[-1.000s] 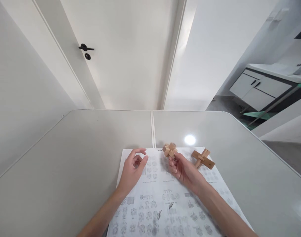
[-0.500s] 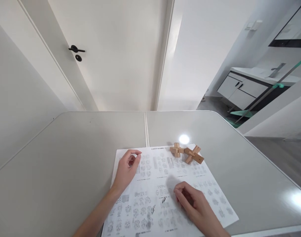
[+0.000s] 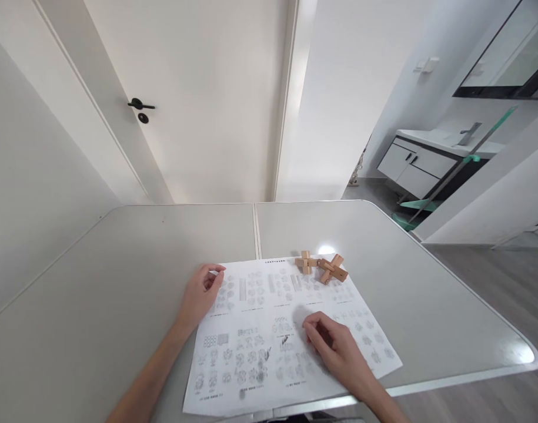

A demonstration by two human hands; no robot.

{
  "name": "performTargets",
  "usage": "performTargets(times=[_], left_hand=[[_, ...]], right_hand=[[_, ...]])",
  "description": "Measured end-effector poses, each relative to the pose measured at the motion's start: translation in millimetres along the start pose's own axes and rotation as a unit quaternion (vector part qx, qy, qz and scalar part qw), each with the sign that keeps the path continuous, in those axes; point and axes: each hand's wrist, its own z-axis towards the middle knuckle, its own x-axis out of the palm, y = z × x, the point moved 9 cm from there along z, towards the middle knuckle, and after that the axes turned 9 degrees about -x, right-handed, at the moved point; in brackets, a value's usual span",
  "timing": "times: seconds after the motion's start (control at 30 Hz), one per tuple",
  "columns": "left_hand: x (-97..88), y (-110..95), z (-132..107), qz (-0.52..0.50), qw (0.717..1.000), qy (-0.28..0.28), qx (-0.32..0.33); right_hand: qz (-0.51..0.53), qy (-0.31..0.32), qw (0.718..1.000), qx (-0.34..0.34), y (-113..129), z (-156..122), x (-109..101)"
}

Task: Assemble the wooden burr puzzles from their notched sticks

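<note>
Main worry for me here is the printed sheet [image 3: 269, 322], since the two wooden pieces are lying on it and nothing's clearly pinning it. The knobbly block [image 3: 306, 262] and the wooden cross [image 3: 333, 269] are up by its far right corner, so if the paper gets dragged, they'd probably ride along or tip. The right forearm [image 3: 370, 390] crosses the near edge of the worktop [image 3: 198, 232], right where the sheet runs close to that edge, so a careless pull back could snag it.

The left hand [image 3: 201, 294] is over the far left corner of the sheet, fingers curled to a narrow gap with nothing visible in them. Can't tell if it's pressing the paper down. The right hand [image 3: 333, 346] is loosely curled over the right half, well apart from the wood, and I can't tell if its fingers are fully closed.

Other thing: block and cross look right up against each other (touching or just overlapping from this angle, no idea), so bumping one could shove the other, and interlocked bits might work loose if they're not snug
</note>
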Motion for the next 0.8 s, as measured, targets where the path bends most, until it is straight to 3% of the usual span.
performTargets(times=[0.2,0.47,0.8], left_hand=[[-9.1,11,-30,0.05,0.999,0.0,0.009],[-42.7,28,-82,0.042,0.998,-0.042,-0.026],[-44.8,26,-87,0.089,0.994,-0.059,-0.015]], right_hand=[[-0.004,-0.007,1.0,-0.011,2,-3,-1],[0.009,-0.041,0.998,-0.042,9,-1,-4],[0.008,-0.051,0.997,-0.057,12,2,-6]])
